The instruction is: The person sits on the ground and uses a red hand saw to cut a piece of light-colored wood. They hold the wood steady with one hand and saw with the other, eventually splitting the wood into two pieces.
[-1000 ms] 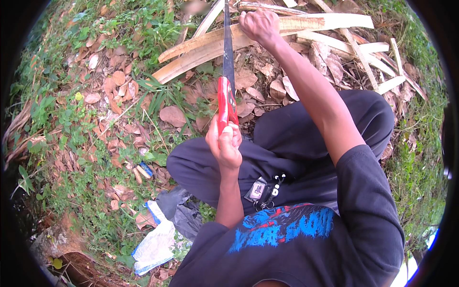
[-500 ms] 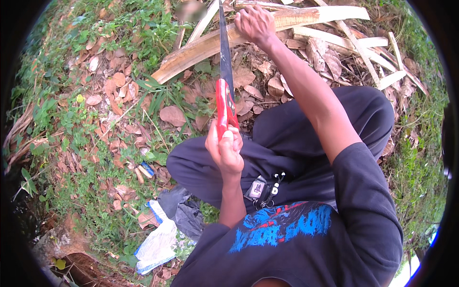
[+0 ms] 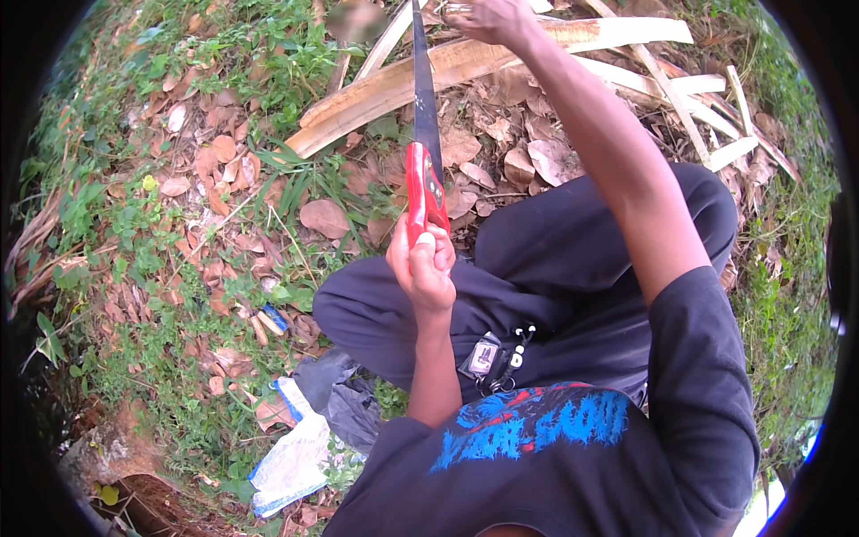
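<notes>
Wrapped around the red handle (image 3: 417, 188) of the saw (image 3: 426, 109), your left hand (image 3: 420, 266) grips it firmly, fingers curled and thumb laid along it. Your right hand (image 3: 497, 20) is just right of the saw's far end, over a long curved wooden strip (image 3: 376, 98); the top edge cuts it off, so I cannot tell whether it holds anything. That strip passes behind the saw's blade, to both sides of it. Thinner strips (image 3: 656, 76) lie well right of the saw, and a dark plastic bag (image 3: 351, 410) lies nearer you, left of it.
</notes>
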`<state>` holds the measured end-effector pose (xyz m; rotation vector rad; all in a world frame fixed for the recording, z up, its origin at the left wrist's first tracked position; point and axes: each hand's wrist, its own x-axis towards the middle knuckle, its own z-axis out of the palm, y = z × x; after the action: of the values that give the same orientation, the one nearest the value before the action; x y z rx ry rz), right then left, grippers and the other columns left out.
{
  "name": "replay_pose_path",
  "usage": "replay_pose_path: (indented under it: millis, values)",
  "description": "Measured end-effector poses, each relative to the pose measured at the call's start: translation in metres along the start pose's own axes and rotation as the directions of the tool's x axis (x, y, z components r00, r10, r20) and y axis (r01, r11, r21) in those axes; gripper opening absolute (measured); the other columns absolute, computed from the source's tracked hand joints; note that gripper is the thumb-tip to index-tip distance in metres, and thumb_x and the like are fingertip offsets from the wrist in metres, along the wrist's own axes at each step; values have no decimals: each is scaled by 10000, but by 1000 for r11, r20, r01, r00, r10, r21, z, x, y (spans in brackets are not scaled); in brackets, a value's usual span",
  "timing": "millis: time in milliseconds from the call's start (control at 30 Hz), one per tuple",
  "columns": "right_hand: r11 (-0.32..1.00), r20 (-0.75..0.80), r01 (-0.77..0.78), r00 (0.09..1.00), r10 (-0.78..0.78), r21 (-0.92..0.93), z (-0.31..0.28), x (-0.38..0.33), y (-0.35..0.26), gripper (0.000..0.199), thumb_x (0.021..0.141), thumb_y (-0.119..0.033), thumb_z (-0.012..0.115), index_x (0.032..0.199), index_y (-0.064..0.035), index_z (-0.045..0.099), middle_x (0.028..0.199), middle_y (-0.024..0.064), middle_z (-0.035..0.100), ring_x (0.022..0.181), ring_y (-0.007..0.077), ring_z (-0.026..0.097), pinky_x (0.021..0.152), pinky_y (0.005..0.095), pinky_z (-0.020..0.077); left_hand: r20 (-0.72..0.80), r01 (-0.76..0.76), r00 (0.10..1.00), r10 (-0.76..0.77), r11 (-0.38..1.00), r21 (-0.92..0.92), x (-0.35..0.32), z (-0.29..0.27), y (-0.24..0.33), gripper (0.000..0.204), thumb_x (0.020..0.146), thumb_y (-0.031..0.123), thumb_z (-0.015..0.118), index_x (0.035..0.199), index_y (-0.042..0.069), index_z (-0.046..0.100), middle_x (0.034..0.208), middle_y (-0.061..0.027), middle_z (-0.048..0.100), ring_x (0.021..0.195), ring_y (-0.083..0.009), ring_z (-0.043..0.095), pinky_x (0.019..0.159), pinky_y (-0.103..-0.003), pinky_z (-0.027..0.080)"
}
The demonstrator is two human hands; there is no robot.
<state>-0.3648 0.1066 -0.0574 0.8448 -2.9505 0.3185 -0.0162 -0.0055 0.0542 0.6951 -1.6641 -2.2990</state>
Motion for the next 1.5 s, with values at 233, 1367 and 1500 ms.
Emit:
replay_pose_path:
  millis: [233,1367,1500]
  values:
    - [969,25,-218,976,216,115,11,-29,49,751,960,-629,276,505,-94,542,476,103,543,414,211,479,488,420,440,5,-17,1000,17,1000,26,2,2,-6,172,841,145,405,833,-5,491,598,-4,387,450,-51,309,406,-207,269]
    - [928,-101,-340,929,357,153,9,-44,-53,484,937,-431,376,798,-84,684,762,112,681,765,250,640,842,424,433,0,84,996,-84,994,76,-5,17,38,104,866,80,426,802,10,471,618,6,413,474,-34,335,416,-204,269]
    - [954,-200,-281,933,298,107,14,-56,-52,488,925,-453,388,786,-88,680,783,107,691,770,229,644,864,420,408,6,68,998,-69,995,68,-13,9,29,111,857,92,451,825,-8,489,619,6,414,469,-32,328,415,-202,267]
